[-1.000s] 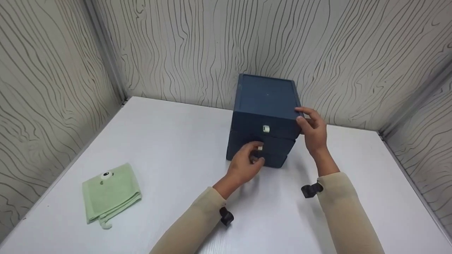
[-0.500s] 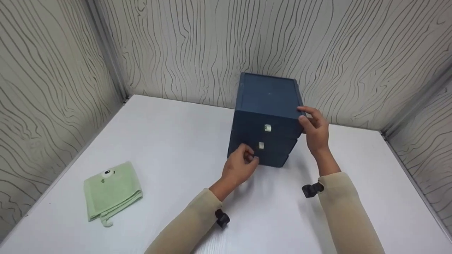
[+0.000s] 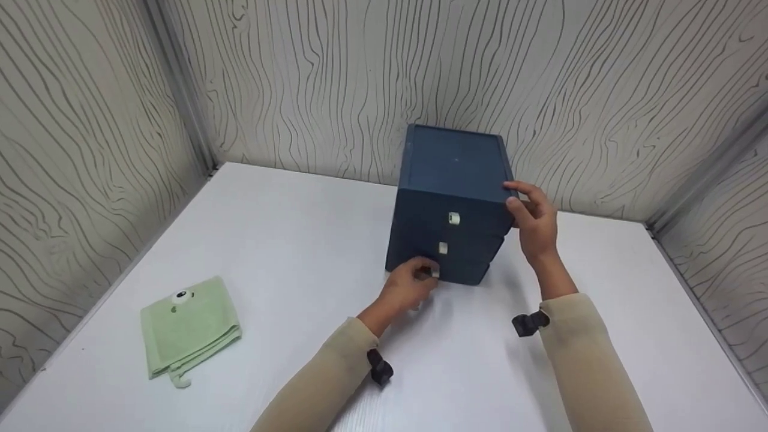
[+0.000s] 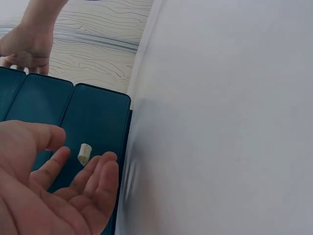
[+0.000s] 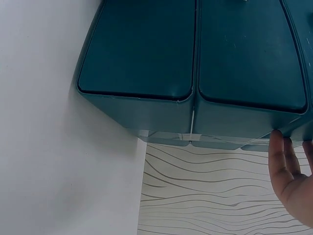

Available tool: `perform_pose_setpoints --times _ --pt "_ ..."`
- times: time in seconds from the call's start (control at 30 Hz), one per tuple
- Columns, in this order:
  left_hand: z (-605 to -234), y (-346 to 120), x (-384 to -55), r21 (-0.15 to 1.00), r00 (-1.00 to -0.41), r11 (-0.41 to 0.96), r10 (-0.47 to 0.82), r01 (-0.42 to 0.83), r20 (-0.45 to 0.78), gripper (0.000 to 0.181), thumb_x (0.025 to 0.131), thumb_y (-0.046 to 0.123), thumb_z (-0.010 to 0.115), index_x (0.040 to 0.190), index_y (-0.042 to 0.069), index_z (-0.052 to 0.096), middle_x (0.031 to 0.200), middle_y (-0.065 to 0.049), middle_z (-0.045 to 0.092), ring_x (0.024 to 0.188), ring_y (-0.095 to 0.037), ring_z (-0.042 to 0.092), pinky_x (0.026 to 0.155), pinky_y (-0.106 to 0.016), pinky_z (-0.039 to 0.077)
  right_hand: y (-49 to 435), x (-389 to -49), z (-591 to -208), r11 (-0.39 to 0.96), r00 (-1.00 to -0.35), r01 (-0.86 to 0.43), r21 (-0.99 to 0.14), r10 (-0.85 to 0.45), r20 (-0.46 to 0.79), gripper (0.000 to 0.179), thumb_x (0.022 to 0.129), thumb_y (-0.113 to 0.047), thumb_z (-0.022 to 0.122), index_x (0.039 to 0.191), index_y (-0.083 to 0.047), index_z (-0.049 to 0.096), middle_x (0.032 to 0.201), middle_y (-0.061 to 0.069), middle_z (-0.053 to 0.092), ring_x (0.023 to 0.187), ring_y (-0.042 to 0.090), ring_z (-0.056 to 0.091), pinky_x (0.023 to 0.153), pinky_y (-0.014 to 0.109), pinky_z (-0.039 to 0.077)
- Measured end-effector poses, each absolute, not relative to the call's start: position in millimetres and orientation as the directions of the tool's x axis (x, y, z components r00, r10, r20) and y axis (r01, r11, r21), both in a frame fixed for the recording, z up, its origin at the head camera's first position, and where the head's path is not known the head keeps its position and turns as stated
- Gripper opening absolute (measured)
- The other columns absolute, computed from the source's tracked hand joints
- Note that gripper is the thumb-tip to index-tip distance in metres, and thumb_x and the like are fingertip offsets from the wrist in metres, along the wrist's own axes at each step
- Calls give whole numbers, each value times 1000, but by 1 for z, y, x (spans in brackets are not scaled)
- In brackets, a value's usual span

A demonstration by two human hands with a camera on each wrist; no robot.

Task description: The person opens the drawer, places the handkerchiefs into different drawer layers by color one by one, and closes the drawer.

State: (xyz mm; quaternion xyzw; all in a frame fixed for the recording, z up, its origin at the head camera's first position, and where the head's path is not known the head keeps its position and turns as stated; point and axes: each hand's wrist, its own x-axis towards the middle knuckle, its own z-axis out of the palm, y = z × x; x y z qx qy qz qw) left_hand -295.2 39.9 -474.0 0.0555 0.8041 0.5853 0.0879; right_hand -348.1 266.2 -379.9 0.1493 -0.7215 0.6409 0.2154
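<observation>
A dark blue chest of three stacked drawers stands at the back of the table, each drawer front bearing a small pale pull tab. My left hand is at the lowest drawer front. In the left wrist view, the thumb and fingers of the left hand spread around the lowest pull tab, with a gap between thumb and tab. My right hand rests against the chest's upper right front corner. Its fingers lie nearly straight along the side in the right wrist view.
A folded green cloth with an eye design and a hanging loop lies at the left of the white table. Wood-grain patterned panels rise right behind the chest and along both sides.
My left hand has moved down from the middle drawer's tab to the lowest one. The right hand has stayed on the upper corner, and the drawers look unmoved.
</observation>
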Motion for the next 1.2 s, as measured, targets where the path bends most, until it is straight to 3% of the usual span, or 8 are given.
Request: perform_pose_setpoints --times 0.13,0.33,0.43,0.8,1.2 --pt "-477 43 -299 953 -979 301 190 -12 -72 26 90 20 64 115 19 65 106 -1 61 78 -11 60 53 -25 50 266 -348 -380 141 -863 -489 -861 66 501 34 92 -14 57 123 -3 61 115 3 57 82 10 64 64 19 54" --pt "-480 48 -302 935 -986 353 161 20 -40 21 89 17 65 109 18 69 110 1 63 100 -11 56 82 -28 51 267 -347 -380 143 -862 -491 -859 63 503 34 92 -15 57 124 -3 61 110 4 58 79 10 61 63 19 53" --pt "-482 49 -301 937 -987 349 154 10 -46 21 88 15 65 109 18 69 108 3 62 101 -11 56 88 -30 50 267 -347 -381 154 -859 -495 -855 62 508 34 92 -15 56 124 -3 61 107 6 57 76 9 60 62 19 53" --pt "-481 44 -297 912 -988 400 148 90 33 18 86 14 67 102 20 75 97 8 67 90 -7 58 80 -27 50 266 -346 -380 175 -856 -498 -849 57 514 34 92 -16 56 124 -5 61 112 1 57 76 9 59 62 19 53" --pt "-477 37 -284 923 -982 378 187 70 -2 17 83 13 70 97 20 77 81 8 70 66 -5 60 62 -22 48 266 -347 -381 165 -863 -486 -858 62 501 35 93 -15 56 125 -4 61 117 -3 56 77 8 59 61 18 52"
